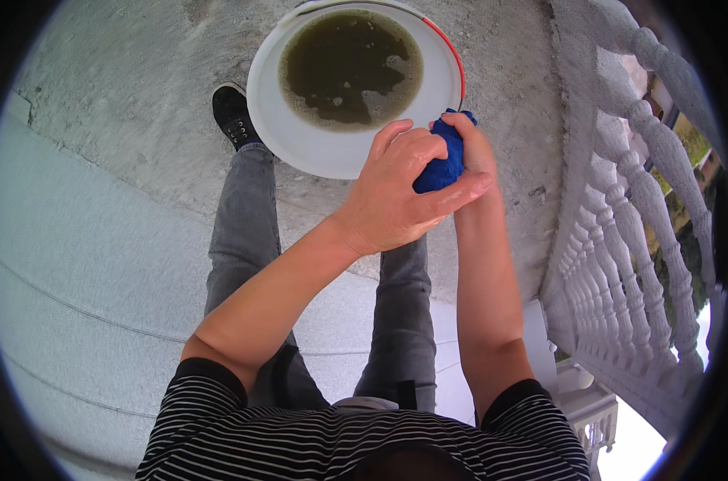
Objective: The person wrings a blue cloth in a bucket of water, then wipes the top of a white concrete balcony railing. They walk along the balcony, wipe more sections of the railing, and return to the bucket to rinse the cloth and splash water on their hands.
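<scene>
A bunched-up blue cloth is squeezed between my two hands, just past the near right rim of a white bucket. My left hand presses on the cloth from the left, its skin wet and its thumb stretched across toward the right wrist. Wrapped around the right side of the cloth is my right hand, partly hidden behind the left. Murky brown water with patches of foam fills the bottom of the white bucket. A wire handle with a red grip lies along the bucket's right rim.
Rough concrete floor surrounds the bucket. A row of white balusters runs along the right side. My left foot, in a black shoe, stands beside the bucket. A pale wall lies to the left and behind me.
</scene>
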Demonstrator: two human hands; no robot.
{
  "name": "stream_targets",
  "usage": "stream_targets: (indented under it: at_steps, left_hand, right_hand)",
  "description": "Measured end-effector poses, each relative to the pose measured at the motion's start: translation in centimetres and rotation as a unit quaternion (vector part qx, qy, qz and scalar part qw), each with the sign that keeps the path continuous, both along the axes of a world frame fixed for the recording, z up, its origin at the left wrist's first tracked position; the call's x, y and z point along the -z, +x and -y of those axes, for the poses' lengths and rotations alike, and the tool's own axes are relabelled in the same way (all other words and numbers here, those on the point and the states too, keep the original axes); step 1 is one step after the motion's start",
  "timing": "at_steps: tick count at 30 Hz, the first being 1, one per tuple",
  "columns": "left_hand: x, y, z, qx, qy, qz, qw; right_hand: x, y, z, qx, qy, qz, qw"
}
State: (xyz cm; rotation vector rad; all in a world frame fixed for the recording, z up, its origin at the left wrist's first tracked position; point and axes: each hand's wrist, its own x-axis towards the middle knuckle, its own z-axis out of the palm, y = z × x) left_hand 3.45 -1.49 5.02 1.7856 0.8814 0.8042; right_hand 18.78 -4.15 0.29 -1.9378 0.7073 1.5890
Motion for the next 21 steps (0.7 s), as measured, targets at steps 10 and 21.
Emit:
stream_targets:
  at_steps: [10,21]
  left_hand:
    - [2.6,-2.0,-1.8,-0.269,-0.583,0.203,0.739]
    - [2.7,-2.7,-2.8,-0.299,-0.766,0.386,0.419]
  right_hand:
    - [-2.9,-1.3,-1.3,0.084,0.198,0.055,0.975]
    - [-9.5,-5.0,-6.8,-0.302,0.366,0.32,0.82]
